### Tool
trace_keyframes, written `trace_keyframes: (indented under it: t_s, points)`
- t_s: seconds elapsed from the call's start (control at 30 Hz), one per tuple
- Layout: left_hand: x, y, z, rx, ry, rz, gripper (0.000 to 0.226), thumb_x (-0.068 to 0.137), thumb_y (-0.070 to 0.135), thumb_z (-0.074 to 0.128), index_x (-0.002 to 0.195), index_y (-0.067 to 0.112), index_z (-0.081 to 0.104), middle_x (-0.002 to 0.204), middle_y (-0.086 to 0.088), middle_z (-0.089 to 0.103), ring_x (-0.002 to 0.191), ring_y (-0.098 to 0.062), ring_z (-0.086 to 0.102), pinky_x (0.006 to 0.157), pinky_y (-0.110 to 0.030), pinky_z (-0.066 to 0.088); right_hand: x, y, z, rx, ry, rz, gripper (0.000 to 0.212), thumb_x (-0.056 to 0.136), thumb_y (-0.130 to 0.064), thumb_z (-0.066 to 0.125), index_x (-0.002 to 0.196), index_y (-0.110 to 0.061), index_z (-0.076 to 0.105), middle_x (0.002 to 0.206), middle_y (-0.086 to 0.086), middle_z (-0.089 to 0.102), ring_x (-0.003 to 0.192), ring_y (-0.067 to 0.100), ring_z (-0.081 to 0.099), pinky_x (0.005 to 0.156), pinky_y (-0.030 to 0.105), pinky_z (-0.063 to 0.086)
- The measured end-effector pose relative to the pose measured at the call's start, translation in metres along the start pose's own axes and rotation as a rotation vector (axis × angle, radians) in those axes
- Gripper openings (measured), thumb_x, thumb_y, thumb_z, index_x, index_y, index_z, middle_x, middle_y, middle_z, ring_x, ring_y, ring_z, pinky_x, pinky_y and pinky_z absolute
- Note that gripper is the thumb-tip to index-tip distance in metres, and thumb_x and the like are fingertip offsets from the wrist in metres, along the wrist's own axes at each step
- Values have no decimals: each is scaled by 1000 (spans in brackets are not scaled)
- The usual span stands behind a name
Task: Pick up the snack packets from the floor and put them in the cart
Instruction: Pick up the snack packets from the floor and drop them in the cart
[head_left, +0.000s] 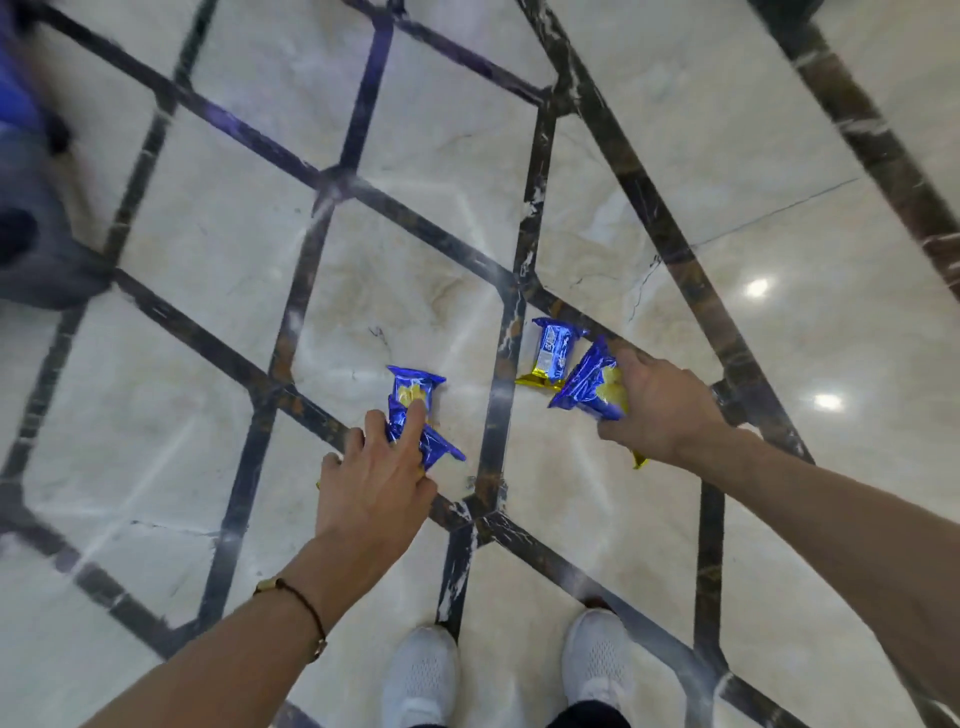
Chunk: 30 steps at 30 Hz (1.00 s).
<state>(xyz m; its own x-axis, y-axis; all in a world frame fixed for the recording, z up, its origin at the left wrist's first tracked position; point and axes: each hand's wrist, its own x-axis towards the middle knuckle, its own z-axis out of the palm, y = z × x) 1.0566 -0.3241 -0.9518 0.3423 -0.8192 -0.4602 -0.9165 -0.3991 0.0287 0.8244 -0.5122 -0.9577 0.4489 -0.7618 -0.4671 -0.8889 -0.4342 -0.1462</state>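
Blue and yellow snack packets lie on the marble floor in front of me. My left hand (376, 480) grips one blue packet (431, 447), and its index finger reaches onto a second packet (414, 387) just beyond it. My right hand (657, 402) holds another blue packet (589, 387) by its near end. A further packet (551, 353) with a gold end lies on the floor right beside the one in my right hand, untouched. The cart is blurred at the far left edge (31, 228).
The floor is pale glossy marble with a dark diamond grid of inlay strips (498, 415). My two white shoes (421, 675) stand at the bottom middle. Ceiling lights reflect on the floor at right.
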Motion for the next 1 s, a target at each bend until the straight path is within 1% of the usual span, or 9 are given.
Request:
trace_keyframes:
  t_s: [0.07,0.17,0.3,0.4,0.53,0.67,0.77,0.9,1.0]
  points:
    - [-13,-13,-72,-89,44,-59,75,84,41,58,146,30,18,114,-4,43,100,-29,54,70,-41,50,-19,-38,-57,77,24,6,69,65,-48,75,117,-16,43,104,5,61,95,28,62,77,36,49]
    - [-47,-38,-180,-220,116,-152,73,82,45,60,144,34,22,125,-3,43,104,-29,55,70,-39,51,-50,-105,-146,102,32,-29,70,65,-50,75,119,-17,44,108,1,61,100,27,62,81,38,51]
    - [-114,-83,-320,-283,200,-291,68,82,52,57,139,37,24,111,1,45,95,-26,55,67,-39,52,-93,-193,-278,137,58,-105,61,64,-47,74,110,-19,46,107,-1,60,103,25,61,77,35,48]
    - [-181,-117,-420,-389,283,-420,61,82,54,55,133,34,28,109,2,46,99,-27,58,71,-38,50,-137,-255,-372,151,94,-222,54,63,-45,72,102,-21,44,102,-3,60,98,22,61,70,32,44]
    - [-287,-170,-519,-482,365,-613,64,78,49,58,133,35,28,112,3,50,104,-28,57,70,-35,41,-211,-351,-466,163,78,-424,47,64,-44,67,98,-23,41,100,-4,59,98,22,60,70,32,44]
    - [-403,-237,-580,-528,513,-783,72,76,51,59,138,29,28,118,-5,52,111,-33,56,78,-37,46,-281,-457,-533,185,82,-598,45,62,-44,67,96,-23,46,97,-5,59,99,23,60,75,34,50]
    - [-493,-282,-602,-522,562,-929,79,78,47,65,143,24,27,122,-12,54,114,-38,56,88,-43,47,-335,-537,-561,116,106,-748,53,57,-49,68,99,-23,49,100,0,65,99,27,63,73,35,51]
    - [-607,-338,-601,-585,638,-1142,75,73,54,63,136,25,33,122,-10,52,112,-37,59,91,-46,49,-413,-640,-576,67,93,-895,63,62,-58,71,104,-20,43,105,3,61,103,29,61,72,35,44]
    - [-690,-374,-582,-622,661,-1288,85,70,56,63,142,25,31,130,-11,51,117,-35,56,93,-44,48,-471,-718,-565,66,95,-996,67,58,-57,66,109,-18,47,109,6,63,102,30,62,79,38,51]
